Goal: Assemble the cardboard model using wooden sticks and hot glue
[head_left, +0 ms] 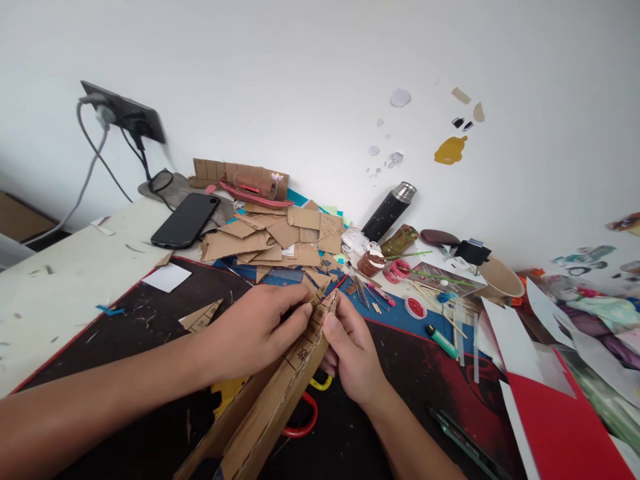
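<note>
A long folded piece of brown corrugated cardboard point(273, 410) slants from the bottom of the view up to its pointed far end. My left hand point(265, 327) is closed on its left side, thumb and fingertips pinching near that end. From the right, my right hand point(353, 347) grips the edge, thumb on top and fingers partly hidden behind. Beneath the cardboard lie a red scissor handle point(313, 427) and a yellow handle point(323, 383), mostly covered. A yellow object point(226, 395), also partly hidden, rests left of it. A triangular cardboard scrap point(201, 315) lies beyond my left wrist.
Cardboard scraps point(265, 237) are heaped at the back. Left of them is a black phone point(186, 220). A black thermos point(387, 217) leans by the wall, near paint pots point(371, 261). A green cutter point(443, 341) and a red sheet point(560, 413) lie to the right.
</note>
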`<act>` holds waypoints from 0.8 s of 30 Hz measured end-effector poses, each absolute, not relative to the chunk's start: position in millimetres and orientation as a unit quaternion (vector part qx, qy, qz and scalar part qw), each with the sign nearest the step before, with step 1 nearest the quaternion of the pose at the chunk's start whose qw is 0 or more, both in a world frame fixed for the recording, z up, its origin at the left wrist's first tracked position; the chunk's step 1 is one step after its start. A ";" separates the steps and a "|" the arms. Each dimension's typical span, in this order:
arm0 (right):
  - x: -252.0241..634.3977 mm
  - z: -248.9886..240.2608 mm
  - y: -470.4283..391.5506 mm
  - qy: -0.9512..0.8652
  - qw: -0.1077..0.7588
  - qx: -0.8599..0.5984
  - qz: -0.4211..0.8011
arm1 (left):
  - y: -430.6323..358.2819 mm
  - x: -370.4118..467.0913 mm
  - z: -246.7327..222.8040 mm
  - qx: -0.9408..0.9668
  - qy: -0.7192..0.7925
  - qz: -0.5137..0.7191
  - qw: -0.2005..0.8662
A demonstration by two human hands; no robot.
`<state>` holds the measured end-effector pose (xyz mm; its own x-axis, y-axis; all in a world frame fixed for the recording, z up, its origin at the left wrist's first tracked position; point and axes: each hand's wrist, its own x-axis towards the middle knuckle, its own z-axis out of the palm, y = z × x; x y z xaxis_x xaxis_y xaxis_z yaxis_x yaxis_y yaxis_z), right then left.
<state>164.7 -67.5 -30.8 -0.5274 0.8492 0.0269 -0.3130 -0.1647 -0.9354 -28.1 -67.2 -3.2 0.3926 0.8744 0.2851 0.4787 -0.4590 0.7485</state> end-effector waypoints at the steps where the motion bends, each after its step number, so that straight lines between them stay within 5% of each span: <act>1: 164.8 -31.1 -67.6 -0.503 0.406 -0.267 0.715 | -67.4 -28.2 -3.0 0.783 0.432 0.340 0.289; 24: 165.2 -28.8 -70.8 -0.497 0.402 -0.268 0.720 | -67.4 -29.8 -1.9 0.797 0.418 0.340 0.272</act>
<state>165.2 -70.8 -28.8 -0.5329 0.8461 0.0136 -0.3127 -0.1819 -0.9323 -29.8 -67.4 -1.9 0.4190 0.8514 0.3154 0.4815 -0.5029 0.7178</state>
